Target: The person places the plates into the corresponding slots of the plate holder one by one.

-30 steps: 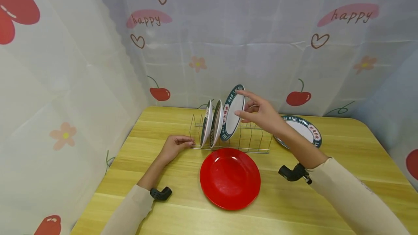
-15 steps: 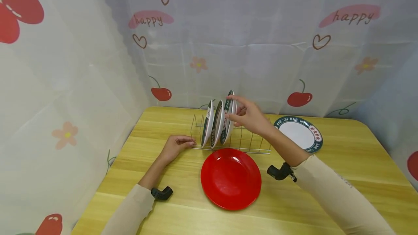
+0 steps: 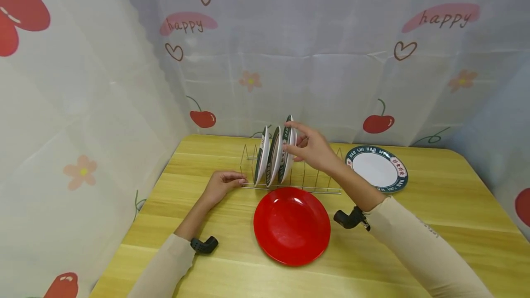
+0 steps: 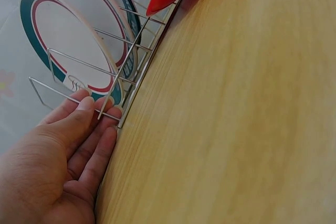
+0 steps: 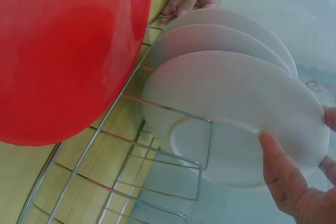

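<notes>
At far left, a pale curtain printed with cherries and flowers borders the wooden tabletop. A beige left sleeve follows, with a black device at the wrist.

Left hand: rests at the left end of the wire rack. Its grip is engaged, thumb and fingers pinching the end wire, as the left wrist view confirms.

In the rack, left to right: the first plate, the second plate and the third plate. All three stand on edge near the rack's left end, tops leaning slightly to the right. Their green-rimmed faces point left; their plain white undersides point right.

Red plate: lies flat on the tabletop in front of the rack; contact between the two cannot be determined.

Right hand: above the rack. Its grip holds the third plate near the upper rim, with one digit against the underside and others at the edge. The wires to the right of this plate carry no dish.

Fourth plate: white with a green lettered rim, lying flat at the rear right, beyond the right forearm.
</notes>
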`<control>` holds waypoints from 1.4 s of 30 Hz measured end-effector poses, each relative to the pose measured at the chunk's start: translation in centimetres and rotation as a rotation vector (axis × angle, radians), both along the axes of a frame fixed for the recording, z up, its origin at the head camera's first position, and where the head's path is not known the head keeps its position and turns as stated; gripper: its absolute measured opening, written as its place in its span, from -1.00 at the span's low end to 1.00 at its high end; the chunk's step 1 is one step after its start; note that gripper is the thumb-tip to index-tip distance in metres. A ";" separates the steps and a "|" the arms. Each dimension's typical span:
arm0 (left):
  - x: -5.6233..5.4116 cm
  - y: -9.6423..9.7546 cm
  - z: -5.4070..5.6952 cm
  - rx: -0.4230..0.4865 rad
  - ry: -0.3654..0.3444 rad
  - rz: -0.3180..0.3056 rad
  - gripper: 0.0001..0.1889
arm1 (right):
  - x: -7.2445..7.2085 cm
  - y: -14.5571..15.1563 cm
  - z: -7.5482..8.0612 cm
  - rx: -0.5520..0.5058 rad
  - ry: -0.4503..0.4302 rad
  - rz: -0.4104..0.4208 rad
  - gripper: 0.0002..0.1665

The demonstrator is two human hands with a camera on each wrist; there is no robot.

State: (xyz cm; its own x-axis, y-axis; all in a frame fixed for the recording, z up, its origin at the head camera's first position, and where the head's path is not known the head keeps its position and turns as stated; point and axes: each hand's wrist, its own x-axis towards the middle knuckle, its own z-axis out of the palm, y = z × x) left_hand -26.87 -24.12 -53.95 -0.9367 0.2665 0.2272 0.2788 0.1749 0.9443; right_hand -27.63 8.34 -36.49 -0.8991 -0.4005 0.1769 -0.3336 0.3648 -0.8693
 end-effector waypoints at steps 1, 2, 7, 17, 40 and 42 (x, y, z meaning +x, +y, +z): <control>0.0 0.0 0.0 0.001 0.001 0.000 -0.80 | 0.1 0.0 0.0 -0.002 0.001 0.001 -0.23; 0.0 0.0 -0.1 0.003 0.000 0.000 -0.80 | 0.1 0.0 0.0 0.000 0.004 0.001 -0.23; 0.0 0.0 0.1 0.006 -0.004 -0.001 -0.79 | 0.4 0.0 -0.4 -0.001 0.016 -0.001 -0.22; -0.1 -0.1 0.2 0.017 -0.022 0.000 -0.79 | 1.1 -0.1 -1.2 0.078 0.144 -0.022 -0.14; -0.1 0.0 0.1 0.086 -0.033 -0.018 -0.79 | 2.6 -0.5 -2.2 0.118 0.198 -0.094 -0.07; -0.1 0.0 0.1 0.085 -0.033 -0.021 -0.79 | 2.6 -0.4 -2.2 0.114 0.201 -0.082 -0.06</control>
